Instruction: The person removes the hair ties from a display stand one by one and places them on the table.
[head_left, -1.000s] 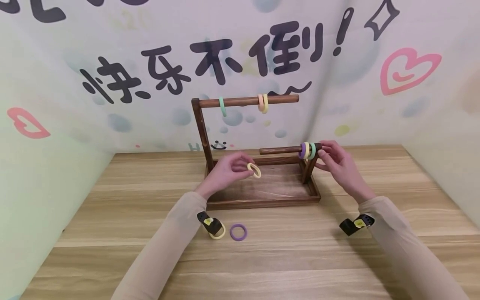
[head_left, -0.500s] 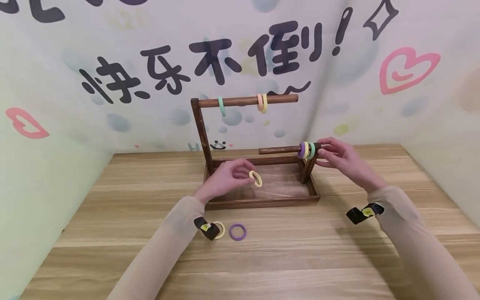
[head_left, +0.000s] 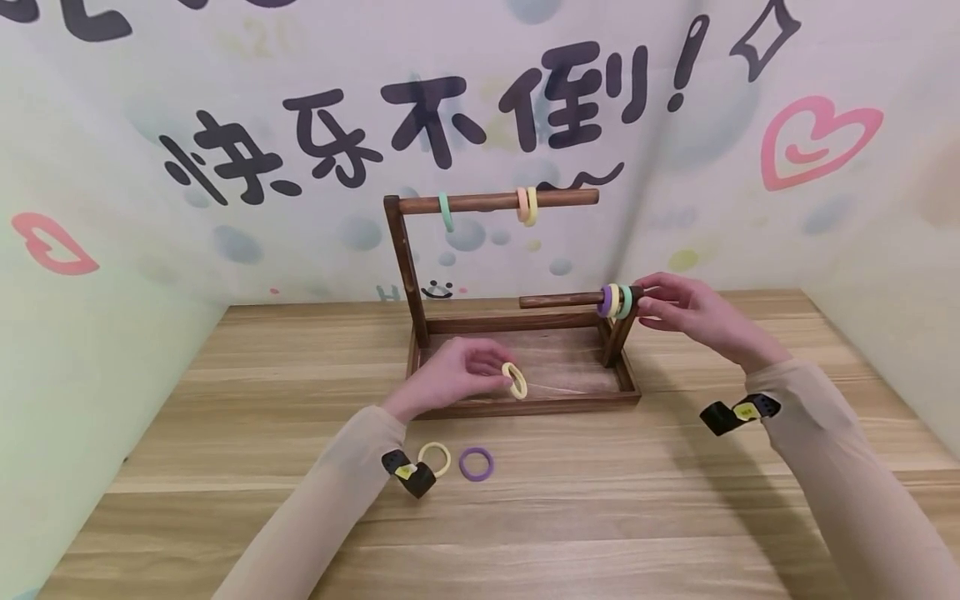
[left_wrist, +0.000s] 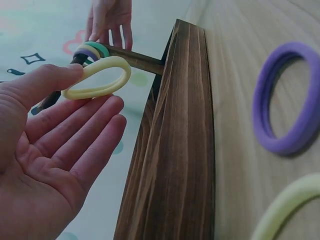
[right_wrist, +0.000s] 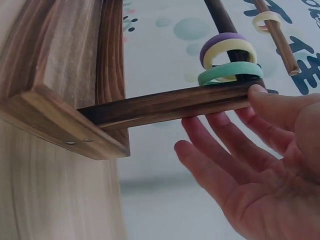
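My left hand [head_left: 459, 377] pinches a pale yellow hair tie [left_wrist: 95, 93] between thumb and index finger, the other fingers loosely extended. It hovers over the front of the dark wooden rack's tray [head_left: 555, 407]. At the rack's right end, my right hand [head_left: 693, 310] grips the top of the short post [right_wrist: 165, 106], thumb on one side and fingertips on the other. Beside that post, a purple hair tie [head_left: 603, 302], a pale yellow one [head_left: 614, 301] and a green one [head_left: 626, 302] hang together on the lower bar [head_left: 558, 301].
The upper bar [head_left: 480, 202] carries a green hair tie [head_left: 446, 215], a pink one [head_left: 521, 206] and a yellow one [head_left: 532, 208]. On the table before the rack lie a purple hair tie [left_wrist: 287, 147] and a pale yellow one [left_wrist: 287, 202]. A printed cloth [head_left: 322, 250] stands behind.
My left hand has moved down and toward me with the yellow hair tie, from over the tray's middle to its front edge. My right wrist has swung outward while the fingers stay at the post.
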